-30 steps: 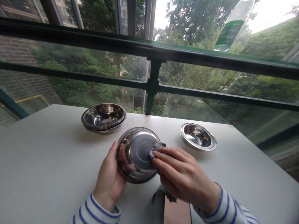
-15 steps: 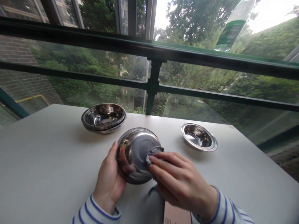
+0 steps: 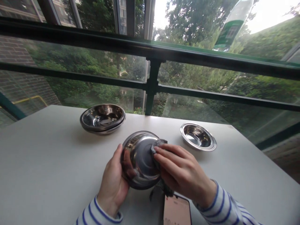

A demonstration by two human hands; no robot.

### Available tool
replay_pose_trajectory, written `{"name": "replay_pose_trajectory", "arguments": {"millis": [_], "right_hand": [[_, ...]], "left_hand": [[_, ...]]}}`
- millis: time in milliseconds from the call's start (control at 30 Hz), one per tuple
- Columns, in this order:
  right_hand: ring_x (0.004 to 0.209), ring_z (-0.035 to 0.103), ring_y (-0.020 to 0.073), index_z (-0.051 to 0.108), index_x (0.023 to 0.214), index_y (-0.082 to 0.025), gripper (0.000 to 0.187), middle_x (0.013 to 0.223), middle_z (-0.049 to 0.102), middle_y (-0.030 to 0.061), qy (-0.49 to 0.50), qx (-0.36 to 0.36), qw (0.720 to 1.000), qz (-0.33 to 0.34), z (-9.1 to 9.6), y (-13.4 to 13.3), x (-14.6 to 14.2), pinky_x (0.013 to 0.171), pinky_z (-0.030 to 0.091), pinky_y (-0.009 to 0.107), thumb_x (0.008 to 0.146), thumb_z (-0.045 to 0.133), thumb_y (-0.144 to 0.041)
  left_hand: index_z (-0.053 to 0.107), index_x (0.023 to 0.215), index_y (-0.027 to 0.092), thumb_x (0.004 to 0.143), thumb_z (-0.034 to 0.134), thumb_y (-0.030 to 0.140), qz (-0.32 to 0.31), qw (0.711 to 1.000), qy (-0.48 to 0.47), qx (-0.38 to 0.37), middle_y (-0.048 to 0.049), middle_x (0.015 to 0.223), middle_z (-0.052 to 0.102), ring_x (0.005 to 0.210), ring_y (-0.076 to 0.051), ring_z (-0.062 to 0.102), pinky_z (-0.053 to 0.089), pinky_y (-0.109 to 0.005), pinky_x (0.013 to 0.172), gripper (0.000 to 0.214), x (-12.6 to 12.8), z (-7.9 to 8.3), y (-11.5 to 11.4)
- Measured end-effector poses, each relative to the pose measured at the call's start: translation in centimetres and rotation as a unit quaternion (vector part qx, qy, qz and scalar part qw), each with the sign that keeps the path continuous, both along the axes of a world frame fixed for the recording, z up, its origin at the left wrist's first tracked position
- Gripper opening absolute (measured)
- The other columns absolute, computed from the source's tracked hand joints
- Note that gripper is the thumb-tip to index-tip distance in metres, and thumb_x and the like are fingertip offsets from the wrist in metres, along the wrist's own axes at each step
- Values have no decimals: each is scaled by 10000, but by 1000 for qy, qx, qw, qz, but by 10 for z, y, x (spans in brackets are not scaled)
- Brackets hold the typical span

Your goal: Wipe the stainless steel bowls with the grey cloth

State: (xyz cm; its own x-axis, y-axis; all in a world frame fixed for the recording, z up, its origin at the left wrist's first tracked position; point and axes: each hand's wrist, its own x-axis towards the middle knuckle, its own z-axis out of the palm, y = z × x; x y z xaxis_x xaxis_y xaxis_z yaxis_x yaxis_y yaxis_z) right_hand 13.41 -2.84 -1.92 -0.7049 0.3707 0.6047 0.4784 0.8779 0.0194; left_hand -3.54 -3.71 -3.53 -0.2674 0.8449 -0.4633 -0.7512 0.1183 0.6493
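Observation:
A shiny steel bowl (image 3: 138, 159) is tilted up above the table, its underside facing me. My left hand (image 3: 112, 181) grips it by the left rim, thumb at the edge and fingers hidden behind. Bunched in my right hand (image 3: 185, 172) is a black-and-white checked cloth (image 3: 157, 145), pressed against the right part of the bowl's base. A loose end of the cloth hangs below that hand.
On the white table (image 3: 56, 175), a stack of steel bowls (image 3: 103, 120) stands at the back left. More steel bowls (image 3: 198, 137), apparently nested, sit at the right. A lit phone (image 3: 177, 211) lies near me. Beyond are a green railing (image 3: 152, 87) and a plastic bottle (image 3: 231, 29).
My right hand and the cloth have moved slightly up over the bowl's base. The bowl and my left hand have shifted a little right, and more of the phone shows.

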Motion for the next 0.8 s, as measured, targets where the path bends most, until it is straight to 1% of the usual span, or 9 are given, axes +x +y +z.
{"name": "replay_pose_trajectory", "arguments": {"millis": [133,267,333,433,467,533,600,633,800], "right_hand": [[1020,575,228,608,1031,-96,236,1109,658,85,-8,6,999,53,0,-3,-3,850,501,365,833,493,-156],[1079,543,246,580,1086,-91,264,1144,636,109,1,-12,1000,3,1,-2,-4,870,490,389,846,495,-160],[1079,543,244,579,1085,-93,265,1142,636,112,-1,-19,1000,9,0,-2,-5,876,488,392,846,485,-159],[1064,553,228,586,1065,-98,254,1136,641,97,-12,-20,998,52,-1,-3,-5,879,488,374,846,473,-158],[1072,549,229,582,1072,-98,258,1144,637,97,-11,-22,998,51,-2,-2,-5,880,488,375,846,475,-159],[1107,528,243,568,1099,-94,278,1176,616,108,0,-32,999,21,-3,0,-4,894,482,390,841,483,-156],[1141,504,258,560,1113,-84,295,1205,595,124,13,-41,999,-6,-3,1,-4,920,468,409,836,484,-146],[1150,497,260,563,1110,-80,295,1210,591,125,15,-41,999,-6,-3,0,-5,935,459,411,834,479,-142],[1137,517,223,581,1100,-88,291,1191,614,89,-10,-15,998,61,-2,-6,-12,966,450,363,845,456,-152]], "left_hand": [[652,833,111,857,498,261,-23,1000,-6,11,-77,755,716,654,-177,674,566,-299,638,216,2,-2,-2],[649,857,112,853,504,249,-30,1000,1,11,-83,790,719,695,-188,680,567,-307,651,199,3,-3,-2],[646,842,109,850,508,242,-33,999,1,9,-86,797,720,705,-190,680,565,-308,658,191,4,-3,-2],[643,820,103,848,509,242,-36,999,-9,14,-94,811,719,713,-193,680,563,-309,668,195,4,-3,-2],[646,825,101,844,513,244,-37,999,-8,14,-95,812,719,714,-195,680,563,-311,666,196,5,-4,-2],[653,855,99,836,527,248,-40,999,-4,11,-95,809,718,705,-196,678,562,-311,657,196,6,-4,-2],[658,869,100,829,539,249,-45,999,2,6,-89,792,716,675,-186,673,561,-304,642,195,7,-5,-3],[658,855,104,827,543,246,-46,999,3,6,-80,771,713,648,-173,666,559,-296,635,185,7,-5,-3],[639,733,122,814,565,226,-48,998,-12,29,-20,615,657,532,-115,611,545,-238,594,151,6,-7,-3]]}}
